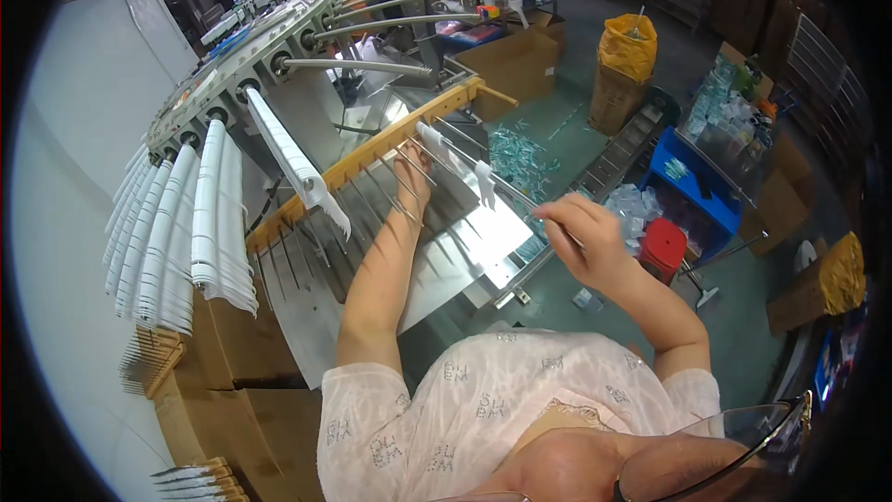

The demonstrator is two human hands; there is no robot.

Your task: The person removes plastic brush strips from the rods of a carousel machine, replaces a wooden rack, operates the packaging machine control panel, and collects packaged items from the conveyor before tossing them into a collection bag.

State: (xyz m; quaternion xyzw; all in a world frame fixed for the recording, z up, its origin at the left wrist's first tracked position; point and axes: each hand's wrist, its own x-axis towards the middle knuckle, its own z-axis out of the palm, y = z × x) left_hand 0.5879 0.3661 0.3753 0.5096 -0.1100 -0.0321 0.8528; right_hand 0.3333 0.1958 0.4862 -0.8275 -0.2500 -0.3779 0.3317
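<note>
A wooden bar [372, 141] with a row of thin metal rods slants across a metal table in front of me. My right hand [587, 234] is closed, its fingertips pinching the free end of a long metal rod [513, 193] that runs from the far part of the bar. Limp white pieces [485, 184] hang on that rod. My left hand [413, 184] reaches in among the rods close to the bar; rods cross in front of its fingers, so its grip is unclear. Left of it, a white-covered arm [288, 151] of the round machine ends in a loose white flap.
The round machine [209, 93] at left carries bare rods and several white-sleeved arms [206, 214]. Cardboard boxes [269, 428] stand below it. Right are a blue bin [692, 188], a red container [662, 246] and a yellow-bagged box [624, 51]. Teal scraps [520, 163] litter the floor.
</note>
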